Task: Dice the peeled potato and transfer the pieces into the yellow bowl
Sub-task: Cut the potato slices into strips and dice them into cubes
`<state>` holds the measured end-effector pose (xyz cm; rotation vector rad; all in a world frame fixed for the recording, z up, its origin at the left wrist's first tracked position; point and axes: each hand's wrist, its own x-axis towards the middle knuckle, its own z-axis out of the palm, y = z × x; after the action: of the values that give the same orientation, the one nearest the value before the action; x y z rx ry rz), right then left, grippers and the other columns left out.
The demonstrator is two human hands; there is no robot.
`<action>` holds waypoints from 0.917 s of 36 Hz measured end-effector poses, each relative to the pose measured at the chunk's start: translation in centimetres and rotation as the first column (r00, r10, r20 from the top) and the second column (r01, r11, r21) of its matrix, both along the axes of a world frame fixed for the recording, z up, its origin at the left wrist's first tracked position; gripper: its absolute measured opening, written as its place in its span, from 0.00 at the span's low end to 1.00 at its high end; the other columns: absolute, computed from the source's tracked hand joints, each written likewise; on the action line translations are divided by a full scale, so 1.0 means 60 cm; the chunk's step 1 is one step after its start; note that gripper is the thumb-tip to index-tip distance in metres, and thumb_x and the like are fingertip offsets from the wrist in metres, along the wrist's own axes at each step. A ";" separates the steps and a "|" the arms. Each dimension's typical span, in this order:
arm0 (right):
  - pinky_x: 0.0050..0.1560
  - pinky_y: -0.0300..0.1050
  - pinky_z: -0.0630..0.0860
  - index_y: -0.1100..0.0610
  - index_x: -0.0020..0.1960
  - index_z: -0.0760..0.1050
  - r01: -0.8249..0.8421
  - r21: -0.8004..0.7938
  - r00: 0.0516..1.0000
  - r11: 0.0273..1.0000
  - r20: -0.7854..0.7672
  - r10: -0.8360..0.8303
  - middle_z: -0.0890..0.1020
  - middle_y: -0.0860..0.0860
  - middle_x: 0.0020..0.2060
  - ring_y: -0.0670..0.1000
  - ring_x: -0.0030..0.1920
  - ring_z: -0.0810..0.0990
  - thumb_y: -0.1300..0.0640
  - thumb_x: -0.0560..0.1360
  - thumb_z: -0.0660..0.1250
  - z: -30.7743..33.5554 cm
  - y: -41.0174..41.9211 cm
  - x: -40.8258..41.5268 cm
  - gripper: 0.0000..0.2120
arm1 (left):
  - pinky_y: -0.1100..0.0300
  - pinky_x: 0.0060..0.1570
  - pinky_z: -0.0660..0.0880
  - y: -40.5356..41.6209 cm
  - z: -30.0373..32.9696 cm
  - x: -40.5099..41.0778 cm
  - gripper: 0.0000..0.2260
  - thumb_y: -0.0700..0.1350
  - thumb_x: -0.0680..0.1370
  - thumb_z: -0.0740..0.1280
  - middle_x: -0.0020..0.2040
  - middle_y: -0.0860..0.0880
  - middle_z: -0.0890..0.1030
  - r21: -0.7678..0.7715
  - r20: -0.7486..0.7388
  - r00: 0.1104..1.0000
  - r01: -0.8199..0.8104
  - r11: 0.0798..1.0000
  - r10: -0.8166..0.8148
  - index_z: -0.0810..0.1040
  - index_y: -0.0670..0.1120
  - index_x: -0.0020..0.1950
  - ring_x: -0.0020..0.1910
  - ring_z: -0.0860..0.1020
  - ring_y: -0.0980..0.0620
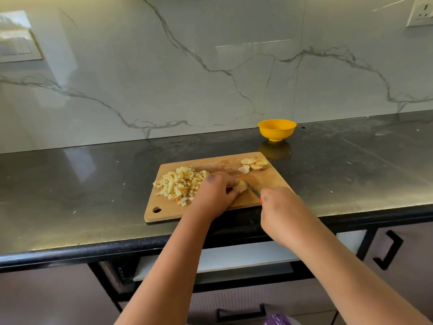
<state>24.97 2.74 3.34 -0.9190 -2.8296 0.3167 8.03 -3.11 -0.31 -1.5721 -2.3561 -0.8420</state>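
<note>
My left hand (pixel 216 193) grips the last potato piece (pixel 241 186) mid-board (pixel 164 213); my right hand (pixel 280 208) holds the knife (pixel 254 190). Firm, wet, likely slippery: I pin its flat side. Yellow bowl (pixel 277 129) waits at the worktop's back edge.

No legible text, label, brand, number or sign is shown in the head view. A purple package (pixel 277 320) is partly seen at the bottom edge of the frame, below the counter's front edge; pale markings are carried on it, but they are too blurred and cropped to be read. No lettering can be made out on any other surface in view.
</note>
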 end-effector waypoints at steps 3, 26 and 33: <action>0.29 0.35 0.64 0.54 0.51 0.73 0.019 0.039 0.995 0.999 -0.097 -0.015 0.68 0.46 0.35 0.46 0.34 0.71 0.62 0.79 0.61 0.001 0.009 0.007 0.05 | 0.57 0.61 0.74 -0.003 -0.002 0.006 0.11 0.48 0.78 0.70 0.63 0.47 0.80 0.044 -0.020 0.999 0.037 0.998 -0.036 0.84 0.43 0.57 0.60 0.78 0.50; 0.31 0.36 0.64 0.57 0.41 0.70 0.016 0.013 0.988 1.000 0.150 -0.017 0.65 0.49 0.34 0.46 0.31 0.65 0.66 0.77 0.61 0.037 -0.037 0.009 0.08 | 0.48 0.76 0.58 -0.016 -0.017 0.041 0.21 0.50 0.84 0.53 0.77 0.53 0.65 -0.255 -0.127 0.991 -0.082 0.964 0.051 0.66 0.49 0.77 0.74 0.62 0.47; 0.31 0.37 0.64 0.53 0.38 0.67 0.024 0.096 0.999 0.995 -0.041 -0.020 0.71 0.49 0.34 0.47 0.33 0.69 0.59 0.78 0.63 0.046 -0.015 0.048 0.10 | 0.52 0.76 0.53 -0.026 -0.025 0.044 0.21 0.51 0.84 0.55 0.78 0.54 0.64 -0.181 -0.074 0.995 -0.073 0.981 0.061 0.66 0.49 0.77 0.78 0.54 0.47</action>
<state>27.84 1.82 6.11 -0.9121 -2.7691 0.1911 10.66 -4.65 -1.79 -1.5498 -2.4831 -0.5624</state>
